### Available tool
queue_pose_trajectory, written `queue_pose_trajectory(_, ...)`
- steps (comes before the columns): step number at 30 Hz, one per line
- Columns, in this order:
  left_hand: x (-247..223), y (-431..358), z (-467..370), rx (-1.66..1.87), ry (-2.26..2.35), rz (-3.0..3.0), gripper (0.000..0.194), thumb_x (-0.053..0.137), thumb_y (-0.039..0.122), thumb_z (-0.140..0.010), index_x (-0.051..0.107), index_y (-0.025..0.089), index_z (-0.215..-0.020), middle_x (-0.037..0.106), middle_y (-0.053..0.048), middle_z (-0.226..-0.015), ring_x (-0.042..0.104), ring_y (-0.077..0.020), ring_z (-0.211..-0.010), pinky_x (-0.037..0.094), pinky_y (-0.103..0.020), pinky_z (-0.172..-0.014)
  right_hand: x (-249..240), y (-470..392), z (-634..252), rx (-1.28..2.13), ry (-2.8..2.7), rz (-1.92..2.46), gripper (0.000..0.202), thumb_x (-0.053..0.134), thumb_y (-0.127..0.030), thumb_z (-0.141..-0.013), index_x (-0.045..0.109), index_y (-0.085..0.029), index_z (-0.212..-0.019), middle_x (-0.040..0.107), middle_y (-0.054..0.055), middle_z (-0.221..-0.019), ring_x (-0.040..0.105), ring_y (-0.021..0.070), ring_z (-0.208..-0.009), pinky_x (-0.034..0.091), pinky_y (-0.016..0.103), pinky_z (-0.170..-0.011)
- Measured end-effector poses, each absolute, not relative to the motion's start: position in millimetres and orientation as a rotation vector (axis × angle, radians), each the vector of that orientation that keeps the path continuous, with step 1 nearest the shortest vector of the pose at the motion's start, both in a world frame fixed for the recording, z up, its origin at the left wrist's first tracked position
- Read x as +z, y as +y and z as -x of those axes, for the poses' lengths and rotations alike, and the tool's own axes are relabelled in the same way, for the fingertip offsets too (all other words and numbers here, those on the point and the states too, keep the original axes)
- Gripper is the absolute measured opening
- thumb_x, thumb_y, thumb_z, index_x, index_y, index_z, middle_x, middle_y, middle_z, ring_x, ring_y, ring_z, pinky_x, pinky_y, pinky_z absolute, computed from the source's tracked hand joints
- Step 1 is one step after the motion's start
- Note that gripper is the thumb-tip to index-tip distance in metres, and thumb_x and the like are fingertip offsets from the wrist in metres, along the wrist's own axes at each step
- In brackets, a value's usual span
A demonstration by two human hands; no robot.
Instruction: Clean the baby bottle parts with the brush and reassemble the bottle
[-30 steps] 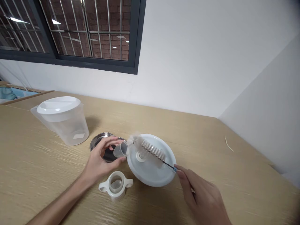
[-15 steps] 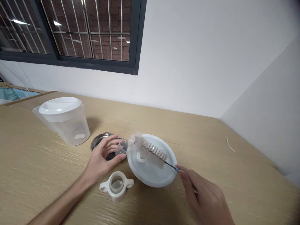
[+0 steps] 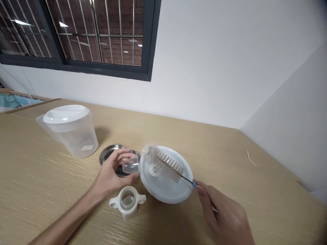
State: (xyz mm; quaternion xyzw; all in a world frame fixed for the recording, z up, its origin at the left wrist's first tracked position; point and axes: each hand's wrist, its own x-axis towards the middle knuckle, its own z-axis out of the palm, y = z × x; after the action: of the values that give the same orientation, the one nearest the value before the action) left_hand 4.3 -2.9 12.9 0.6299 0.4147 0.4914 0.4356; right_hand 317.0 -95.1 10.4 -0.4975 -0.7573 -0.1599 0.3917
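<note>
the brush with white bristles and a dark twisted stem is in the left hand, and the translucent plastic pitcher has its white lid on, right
Not quite: the head view shows the brush with white bristles and a dark twisted stem in the right hand. The translucent plastic pitcher does have its white lid on.
</note>
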Motion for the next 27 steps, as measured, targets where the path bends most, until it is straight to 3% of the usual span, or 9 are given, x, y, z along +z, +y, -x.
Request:
queue_pose_trajectory(3, 15, -2, -5, 1.215, 1.039, -1.557, 0.067, 0.087, 0.024, -0.069, 0.051, 0.024, -0.126, 0.073, -0.012, -0.122, 0.068, -0.0267, -0.119, 0.052, -0.047, -0.105, 12, -96, -317, -0.359, -1.876, 1.338, 0.024, 0.049, -0.026, -0.103, 0.07, -0.017, -0.103, 0.066, -0.002, -0.06, 0.056, 0.0094, -0.04, 0.045, 0.021, -0.046)
queue_pose_trajectory(9, 15, 2, -5, 1.236, 1.053, -1.554, 0.066, 0.089, 0.028, -0.068, 0.052, 0.025, -0.122, 0.075, -0.01, -0.118, 0.068, -0.0274, -0.118, 0.052, -0.047, -0.105, 12, -95, -316, -0.358, -2.011, 1.215, 0.02, 0.053, -0.019, -0.1, 0.068, -0.016, -0.114, 0.076, 0.003, -0.083, 0.07, 0.0104, -0.062, 0.052, 0.019, -0.059)
queue_pose_trajectory(13, 13, 2, -5, 1.214, 1.009, -1.555, 0.063, 0.088, 0.028, -0.071, 0.052, 0.026, -0.122, 0.072, -0.01, -0.126, 0.064, -0.0271, -0.126, 0.048, -0.049, -0.111, 18, -91, -323, -0.492, -1.911, 1.315, 0.019, 0.052, -0.023, -0.102, 0.069, -0.016, -0.105, 0.076, 0.002, -0.08, 0.071, 0.0115, -0.06, 0.052, 0.02, -0.058)
queue_pose_trajectory(22, 7, 5, -6, 1.265, 1.004, -1.512, 0.063, 0.09, 0.026, -0.067, 0.055, 0.024, -0.12, 0.069, -0.007, -0.121, 0.069, -0.0209, -0.109, 0.057, -0.04, -0.098, 14, -96, -315, -0.402, -2.003, 1.176, 0.02, 0.054, -0.019, -0.1, 0.068, -0.015, -0.114, 0.076, 0.003, -0.082, 0.07, 0.011, -0.061, 0.052, 0.019, -0.06)
queue_pose_trajectory(27, 9, 5, -6, 1.282, 0.992, -1.437, 0.067, 0.094, 0.025, -0.062, 0.056, 0.023, -0.117, 0.071, -0.005, -0.114, 0.069, -0.0221, -0.113, 0.058, -0.039, -0.099, 15, -92, -337, -0.617, -1.763, 1.433, 0.022, 0.053, -0.029, -0.102, 0.072, -0.016, -0.102, 0.076, 0.003, -0.082, 0.069, 0.0123, -0.059, 0.05, 0.022, -0.058)
